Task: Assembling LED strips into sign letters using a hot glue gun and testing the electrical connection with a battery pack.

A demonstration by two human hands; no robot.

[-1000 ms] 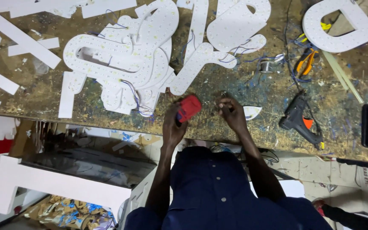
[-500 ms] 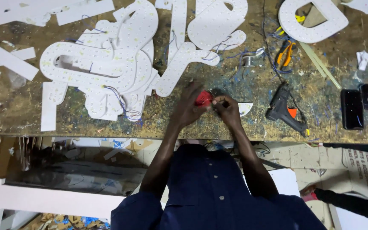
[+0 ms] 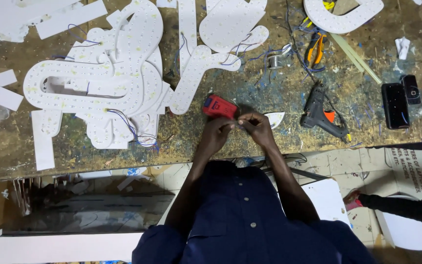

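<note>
Red tool, white dotted letter shapes, perhaps paint-speckled brown table.

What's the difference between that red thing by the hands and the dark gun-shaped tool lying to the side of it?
The red tool is small, blocky and bright red; the glue gun is larger, pistol-shaped, dark grey with an orange trigger. The red tool lies right beside the left hand; the glue gun lies apart, beyond the right hand. Both rest on the paint-stained workbench.
</note>
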